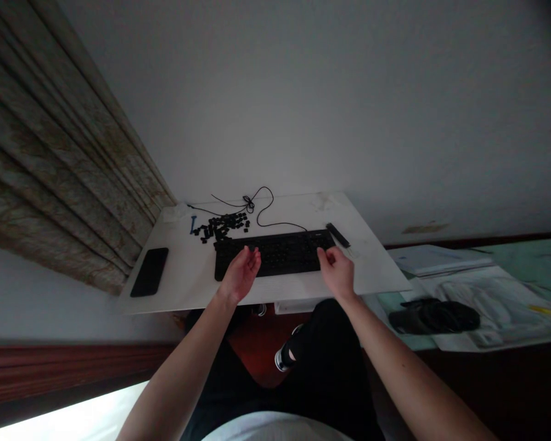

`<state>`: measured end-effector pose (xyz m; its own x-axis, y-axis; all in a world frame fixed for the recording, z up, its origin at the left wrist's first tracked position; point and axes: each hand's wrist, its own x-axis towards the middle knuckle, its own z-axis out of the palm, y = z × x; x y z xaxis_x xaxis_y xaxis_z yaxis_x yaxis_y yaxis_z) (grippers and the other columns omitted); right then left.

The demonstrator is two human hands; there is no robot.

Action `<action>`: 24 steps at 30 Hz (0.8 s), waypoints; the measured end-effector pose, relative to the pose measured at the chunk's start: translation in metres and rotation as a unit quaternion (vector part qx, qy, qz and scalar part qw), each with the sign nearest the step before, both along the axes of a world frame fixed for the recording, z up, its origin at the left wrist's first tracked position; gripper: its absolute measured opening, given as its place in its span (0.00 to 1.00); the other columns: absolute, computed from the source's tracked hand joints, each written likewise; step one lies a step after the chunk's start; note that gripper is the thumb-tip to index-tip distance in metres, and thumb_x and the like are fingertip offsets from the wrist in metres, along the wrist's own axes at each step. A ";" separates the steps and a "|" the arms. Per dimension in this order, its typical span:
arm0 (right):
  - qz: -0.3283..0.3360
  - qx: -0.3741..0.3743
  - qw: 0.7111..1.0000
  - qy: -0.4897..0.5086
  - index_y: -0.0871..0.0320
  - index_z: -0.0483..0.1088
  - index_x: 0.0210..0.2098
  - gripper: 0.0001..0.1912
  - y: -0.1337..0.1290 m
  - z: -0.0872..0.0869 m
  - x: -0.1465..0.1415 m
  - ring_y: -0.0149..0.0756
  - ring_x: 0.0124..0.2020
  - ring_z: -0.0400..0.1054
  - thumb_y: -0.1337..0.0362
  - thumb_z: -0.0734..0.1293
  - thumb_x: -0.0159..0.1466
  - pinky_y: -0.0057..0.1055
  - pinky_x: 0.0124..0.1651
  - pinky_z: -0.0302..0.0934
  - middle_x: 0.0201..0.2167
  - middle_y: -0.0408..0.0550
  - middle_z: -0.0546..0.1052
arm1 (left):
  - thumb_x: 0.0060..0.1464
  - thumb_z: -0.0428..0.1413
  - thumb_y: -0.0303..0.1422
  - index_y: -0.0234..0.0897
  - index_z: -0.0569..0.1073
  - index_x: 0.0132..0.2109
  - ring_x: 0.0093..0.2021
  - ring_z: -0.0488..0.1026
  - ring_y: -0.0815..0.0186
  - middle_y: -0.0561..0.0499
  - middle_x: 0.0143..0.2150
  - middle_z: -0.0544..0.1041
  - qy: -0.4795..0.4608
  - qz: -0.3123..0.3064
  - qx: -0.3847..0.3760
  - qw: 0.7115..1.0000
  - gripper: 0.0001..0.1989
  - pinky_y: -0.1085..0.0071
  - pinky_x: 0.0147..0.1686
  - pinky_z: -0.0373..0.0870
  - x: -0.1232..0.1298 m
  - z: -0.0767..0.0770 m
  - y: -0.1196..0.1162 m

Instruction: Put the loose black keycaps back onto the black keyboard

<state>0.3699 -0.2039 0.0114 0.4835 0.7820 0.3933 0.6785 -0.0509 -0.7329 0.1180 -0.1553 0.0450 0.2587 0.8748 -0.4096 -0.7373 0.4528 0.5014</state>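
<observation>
Pale wall [303, 116] fills the far side of the head view, beyond both hands, with a patterned curtain [68, 135] off to their left. A white desk [183, 282] reaches from the wall towards the person. On it, beneath and just beyond the hands, lies a black keyboard [284, 262]; its cable [272, 202] loops away from its far edge. Past the left hand [242, 269], a heap of loose black keycaps [223, 225] spreads near the keyboard's far left corner, with a small blue tool [193, 225] at its outer side. A dark phone [150, 272] lies well to the left of that hand, and a slim dark bar [337, 235] just beyond the right hand [337, 269].

Over the keyboard's left part, the left hand is turned partly palm up, its fingers half curled; whether its fingertips pinch a keycap, I cannot tell. At the keyboard's right end, the right hand is loosely curled, thumb near forefinger; its contents are hidden.

With so many keycaps lying loose, the work seems to be at the stage of handling them singly. The next move probably calls for a light fingertip grip and careful alignment over the keyboard.
</observation>
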 end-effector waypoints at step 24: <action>0.207 -0.082 0.889 0.400 0.56 0.75 0.35 0.21 -0.032 -0.017 -0.092 0.37 0.24 0.70 0.45 0.72 0.55 0.32 0.26 0.63 0.24 0.46 0.77 | 0.53 0.63 0.37 0.42 0.81 0.37 0.36 0.74 0.62 0.48 0.34 0.80 0.375 -0.164 0.321 0.854 0.06 0.68 0.41 0.69 0.003 -0.026 -0.041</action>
<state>0.2779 -0.2362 -0.0052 0.2150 0.9731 -0.0830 -0.0717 -0.0691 -0.9950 0.1206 -0.1962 0.0185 0.4086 0.9122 -0.0312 0.0137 0.0281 0.9995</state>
